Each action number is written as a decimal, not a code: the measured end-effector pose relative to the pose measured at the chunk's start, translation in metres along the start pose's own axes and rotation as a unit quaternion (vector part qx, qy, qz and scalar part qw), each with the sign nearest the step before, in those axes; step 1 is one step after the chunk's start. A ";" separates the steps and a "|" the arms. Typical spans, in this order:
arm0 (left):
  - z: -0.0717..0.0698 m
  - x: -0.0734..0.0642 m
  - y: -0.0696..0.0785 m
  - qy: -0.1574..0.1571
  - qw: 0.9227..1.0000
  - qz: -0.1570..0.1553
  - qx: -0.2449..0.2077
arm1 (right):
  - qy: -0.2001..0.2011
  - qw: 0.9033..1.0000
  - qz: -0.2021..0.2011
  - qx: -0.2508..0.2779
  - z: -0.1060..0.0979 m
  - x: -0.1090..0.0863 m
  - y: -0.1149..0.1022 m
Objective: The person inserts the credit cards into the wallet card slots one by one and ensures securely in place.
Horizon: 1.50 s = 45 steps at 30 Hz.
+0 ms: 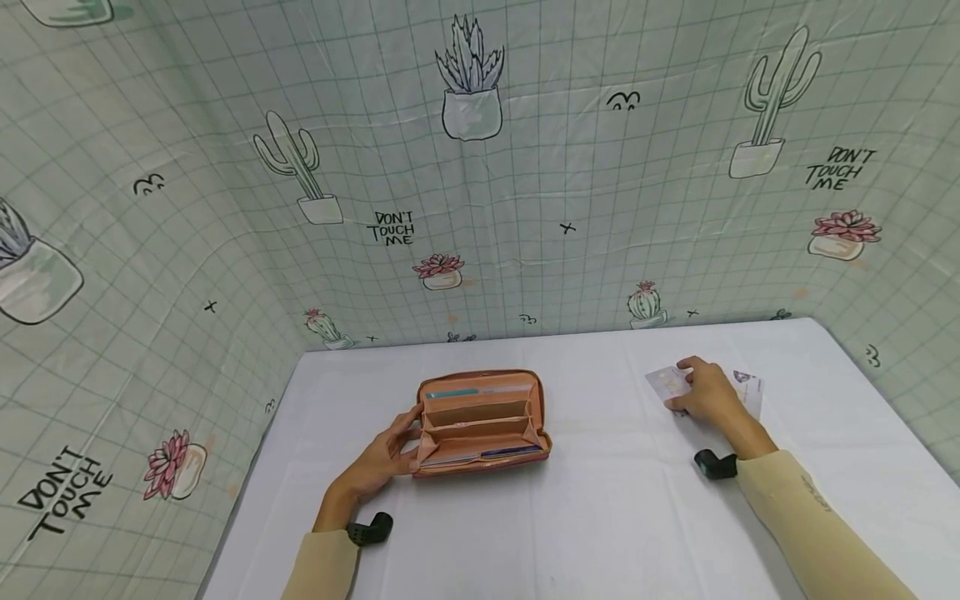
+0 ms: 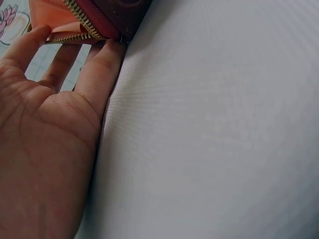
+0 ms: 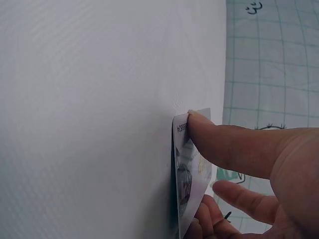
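A zip-around wallet lies spread open on the white table, its peach lining facing up. Cards stick out of slots along its far and near sides. My left hand grips the wallet's left end, with thumb and fingers spread at the zipped edge. Over at the right, my right hand holds a pale printed card, thumb on its face and the other fingers partly hidden. Beyond the hand's right side shows a pale piece with dark print; whether it is separate I cannot tell.
The white table meets a cloth backdrop printed with a grid and potted cacti at its back and sides. A dark wrist camera sits on the left wrist, another dark camera on the right.
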State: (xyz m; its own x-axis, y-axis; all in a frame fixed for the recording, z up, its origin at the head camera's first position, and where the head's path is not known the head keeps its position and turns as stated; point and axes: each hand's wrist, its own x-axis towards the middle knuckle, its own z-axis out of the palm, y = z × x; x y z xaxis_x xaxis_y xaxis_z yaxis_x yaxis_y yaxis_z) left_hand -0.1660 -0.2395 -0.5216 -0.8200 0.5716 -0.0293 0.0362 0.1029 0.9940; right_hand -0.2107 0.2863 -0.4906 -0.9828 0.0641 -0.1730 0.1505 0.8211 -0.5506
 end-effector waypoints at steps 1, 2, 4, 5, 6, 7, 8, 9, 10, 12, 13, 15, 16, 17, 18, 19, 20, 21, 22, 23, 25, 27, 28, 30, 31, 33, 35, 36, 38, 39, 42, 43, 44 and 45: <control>0.000 0.000 0.000 -0.001 1.000 0.000 0.000 | -0.001 1.000 0.002 0.000 0.000 0.000 0.000; 0.000 0.000 0.000 0.000 1.000 0.000 0.002 | -0.002 1.000 0.004 0.001 0.001 0.000 0.000; 0.000 0.000 0.000 0.002 1.000 -0.002 0.003 | -0.003 1.000 0.004 0.004 0.001 -0.001 0.000; 0.001 0.001 0.000 0.004 1.000 -0.004 0.005 | -0.004 1.000 0.004 0.006 0.001 -0.002 0.000; 0.001 0.001 0.000 0.005 1.000 -0.004 0.005 | -0.005 1.000 0.003 0.008 0.001 -0.003 0.000; 0.001 0.001 0.000 0.006 1.000 -0.004 0.007 | -0.005 1.000 0.002 0.010 0.002 -0.003 -0.001; 0.001 0.001 0.000 0.007 1.000 -0.004 0.009 | -0.005 1.000 0.000 0.012 0.002 -0.004 -0.001; 0.001 0.001 0.000 0.006 1.000 -0.006 0.009 | -0.005 1.000 -0.002 0.012 0.002 -0.005 -0.002; 0.001 0.001 0.001 0.006 1.000 -0.006 0.009 | -0.003 1.000 -0.005 0.013 0.002 -0.006 -0.002; 0.000 0.001 0.000 0.007 1.000 -0.009 0.008 | 0.004 1.000 -0.011 0.013 0.003 -0.008 -0.003; 0.000 0.001 0.000 0.008 1.000 -0.010 0.007 | 0.008 1.000 -0.014 0.013 0.003 -0.008 -0.003; 0.001 0.000 0.001 0.008 1.000 -0.012 0.009 | 0.016 0.999 -0.025 0.013 0.004 -0.010 -0.003; 0.001 0.000 0.001 0.009 1.000 -0.014 0.009 | 0.020 0.999 -0.031 0.014 0.004 -0.010 -0.003; 0.001 0.000 0.001 0.009 1.000 -0.014 0.008 | 0.023 0.999 -0.038 0.014 0.004 -0.011 -0.003; 0.001 0.000 0.002 0.008 1.000 -0.013 0.008 | 0.026 0.999 -0.044 0.014 0.005 -0.012 -0.002; 0.001 0.000 0.002 0.007 1.000 -0.012 0.009 | 0.028 0.998 -0.052 0.014 0.005 -0.013 -0.002; 0.001 -0.001 0.002 0.006 1.000 -0.011 0.006 | 0.029 0.998 -0.059 0.015 0.005 -0.014 -0.002; 0.001 -0.001 0.002 0.005 1.000 -0.010 0.002 | 0.030 0.997 -0.064 0.015 0.004 -0.015 -0.003; 0.001 -0.002 0.002 0.003 1.000 -0.008 -0.001 | 0.033 0.997 -0.071 0.015 0.004 -0.017 -0.003; 0.001 -0.002 0.002 0.004 1.000 -0.007 -0.001 | 0.034 0.996 -0.076 0.013 0.004 -0.019 -0.005; 0.001 -0.003 0.002 0.003 1.000 -0.005 0.000 | 0.035 0.996 -0.087 0.015 0.002 -0.023 -0.008; 0.001 -0.004 0.001 0.001 1.000 -0.003 0.000 | 0.041 0.994 -0.102 0.019 0.001 -0.027 -0.012; 0.001 -0.004 0.002 0.002 1.000 -0.004 0.000 | 0.044 0.992 -0.112 0.022 0.000 -0.029 -0.015; 0.001 -0.004 0.001 0.001 1.000 -0.004 -0.003 | 0.051 0.989 -0.134 0.029 -0.002 -0.033 -0.021; 0.001 -0.004 0.002 0.001 1.000 -0.004 -0.007 | 0.056 0.987 -0.147 0.032 -0.003 -0.034 -0.025; 0.002 -0.004 0.003 0.001 1.000 -0.008 -0.014 | 0.062 0.984 -0.164 0.039 -0.003 -0.035 -0.032; 0.002 -0.004 0.003 0.001 1.000 -0.010 -0.018 | 0.065 0.981 -0.178 0.048 -0.003 -0.037 -0.040; 0.002 -0.003 0.004 0.002 1.000 -0.013 -0.018 | 0.065 0.980 -0.182 0.054 -0.003 -0.037 -0.044; 0.002 -0.002 0.005 0.001 1.000 -0.014 -0.020 | 0.060 0.978 -0.189 0.064 -0.002 -0.038 -0.054; 0.002 -0.002 0.005 0.001 1.000 -0.014 -0.022 | 0.058 0.977 -0.193 0.070 -0.002 -0.038 -0.059; 0.002 -0.001 0.005 -0.001 1.000 -0.015 -0.027 | 0.049 0.975 -0.202 0.084 0.000 -0.038 -0.074; 0.001 -0.001 0.004 -0.003 0.999 -0.014 -0.032 | 0.046 0.974 -0.204 0.089 0.001 -0.038 -0.080; 0.001 -0.001 0.004 -0.004 0.999 -0.013 -0.034 | 0.043 0.973 -0.206 0.096 0.002 -0.038 -0.085; 0.001 -0.001 0.004 -0.006 0.999 -0.012 -0.037 | 0.041 0.972 -0.210 0.100 0.002 -0.038 -0.090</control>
State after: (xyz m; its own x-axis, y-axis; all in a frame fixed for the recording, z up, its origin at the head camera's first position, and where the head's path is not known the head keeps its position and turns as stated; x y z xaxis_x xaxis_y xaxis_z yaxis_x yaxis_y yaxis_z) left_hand -0.1647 -0.2386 -0.5179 -0.8137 0.5788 -0.0534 -0.0251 0.0569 0.9981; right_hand -0.1868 0.2086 -0.4361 -0.9662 -0.2009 0.1614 -0.2553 0.6591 -0.7074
